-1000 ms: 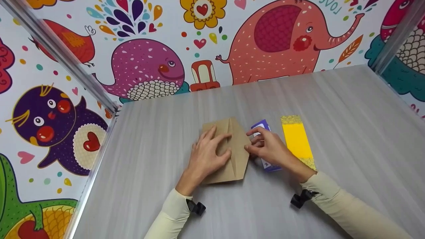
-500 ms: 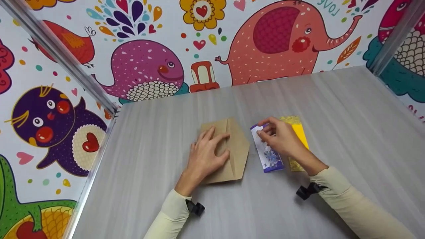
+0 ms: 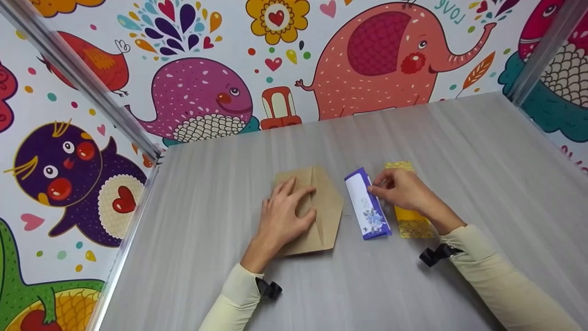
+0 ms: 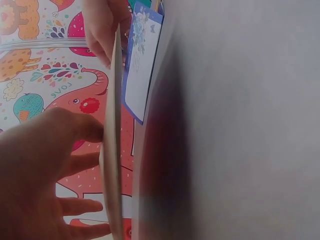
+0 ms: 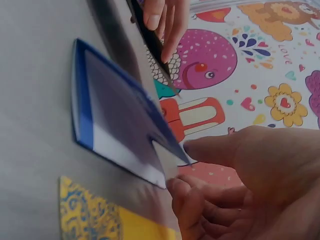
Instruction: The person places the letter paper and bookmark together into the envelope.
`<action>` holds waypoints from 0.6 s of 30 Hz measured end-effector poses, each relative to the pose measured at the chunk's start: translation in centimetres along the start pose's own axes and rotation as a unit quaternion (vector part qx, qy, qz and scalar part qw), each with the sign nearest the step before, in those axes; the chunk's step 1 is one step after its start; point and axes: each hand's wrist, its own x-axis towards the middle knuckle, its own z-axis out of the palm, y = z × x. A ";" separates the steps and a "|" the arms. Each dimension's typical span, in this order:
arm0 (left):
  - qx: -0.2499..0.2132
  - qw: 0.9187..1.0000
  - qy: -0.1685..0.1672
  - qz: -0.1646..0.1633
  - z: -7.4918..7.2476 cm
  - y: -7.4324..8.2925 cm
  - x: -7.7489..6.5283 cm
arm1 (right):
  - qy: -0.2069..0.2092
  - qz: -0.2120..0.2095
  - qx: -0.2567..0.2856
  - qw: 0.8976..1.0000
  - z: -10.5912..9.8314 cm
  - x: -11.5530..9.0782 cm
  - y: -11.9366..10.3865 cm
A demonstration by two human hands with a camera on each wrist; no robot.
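A brown paper envelope (image 3: 330, 209) lies on the table under my left hand (image 3: 285, 214), whose fingers rest spread across it. Seen edge-on in the left wrist view, the envelope (image 4: 112, 150) has those fingertips against its face. To its right is a folded purple-and-white card (image 3: 360, 202) with blue flowers printed on it. My right hand (image 3: 402, 189) pinches the card's right edge between thumb and finger. In the right wrist view the card (image 5: 120, 120) gapes slightly at this edge, its leaves a little apart.
A yellow card strip (image 3: 415, 227) with glittery patterned ends lies right of the folded card, partly hidden beneath my right hand. Behind the grey table (image 3: 220, 184) stands a wall (image 3: 285, 64) printed with cartoon animals. A metal frame post (image 3: 92, 82) rises at the left.
My right hand has left the envelope's right edge and moved right, across the folded card to its right edge. My left hand stays on the envelope.
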 end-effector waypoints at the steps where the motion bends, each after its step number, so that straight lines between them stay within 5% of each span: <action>1: 0.000 1.000 0.000 0.001 0.0 0.0 0.0 | -0.006 0.003 -0.001 1.000 0.1 0.1 0.1; 7: 0.001 1.000 0.001 0.003 0.0 0.0 -0.1 | -0.020 0.004 -0.009 1.000 0.4 0.3 0.8; 18: -0.005 1.000 -0.003 -0.005 0.0 0.1 -0.1 | 0.014 -0.026 0.003 1.000 0.5 0.3 0.8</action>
